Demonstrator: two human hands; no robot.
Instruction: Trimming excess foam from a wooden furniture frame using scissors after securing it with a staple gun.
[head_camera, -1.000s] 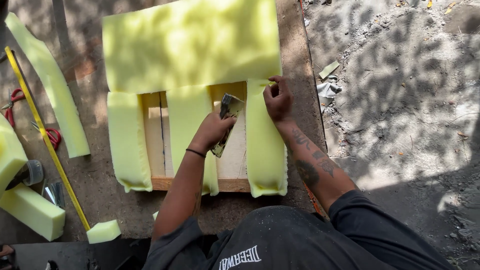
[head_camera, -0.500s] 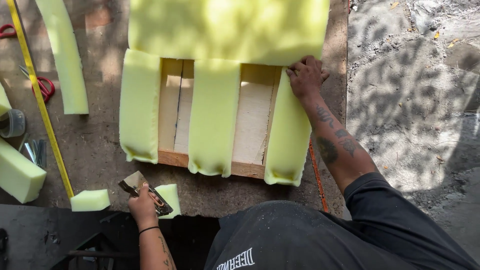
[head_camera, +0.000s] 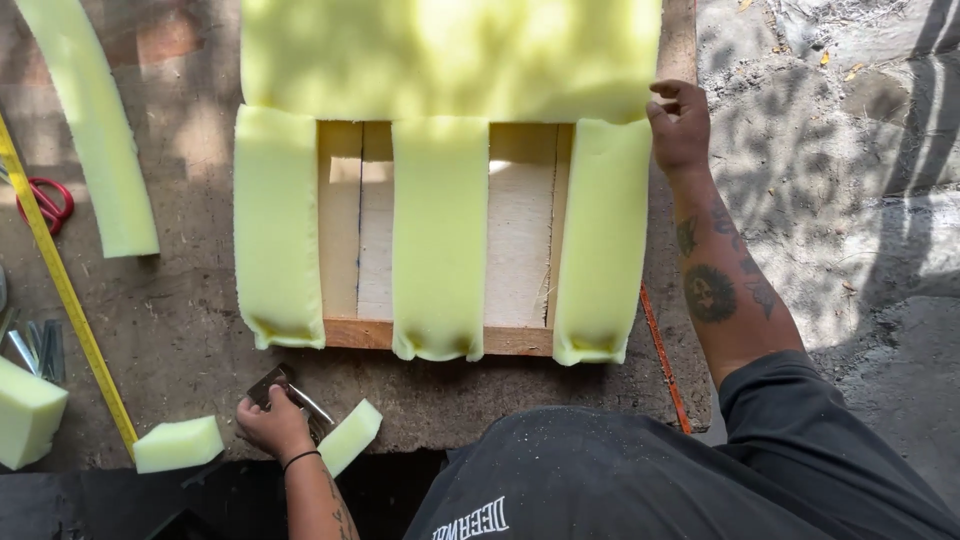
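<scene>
**Down low, one hand on a metal tool, one hand on the foam**

Seen from the head camera, the person bends over a wooden frame (head_camera: 520, 225) that lies on a brown board (head_camera: 180, 330). Three strips of yellow foam hang down over the frame: a left strip (head_camera: 278, 225), a middle strip (head_camera: 440, 235) and a right strip (head_camera: 602, 240). A big foam sheet (head_camera: 450, 55) lies across the top, at 12 o'clock.

The left hand (head_camera: 272, 425) is down at 7 o'clock, at the near edge of the board. Its fingers are curled around a metal stapler (head_camera: 285, 392), which rests on the board. A small foam piece (head_camera: 350, 436) lies just beside this hand, at its 3 o'clock. Another foam block (head_camera: 178, 443) lies near it at 9 o'clock.

The right hand (head_camera: 680, 125) is up at 2 o'clock. Its fingers are bent and pinch the right corner of the big foam sheet, where that sheet meets the right strip.

Far out at 9 o'clock, a yellow tape measure (head_camera: 60, 280) runs slanted across the board. Red scissors (head_camera: 45, 205) lie beside it. A long foam strip (head_camera: 95, 125) lies at 10 o'clock. Grey ground with leafy shadows (head_camera: 850, 170) is at 3 o'clock.
</scene>
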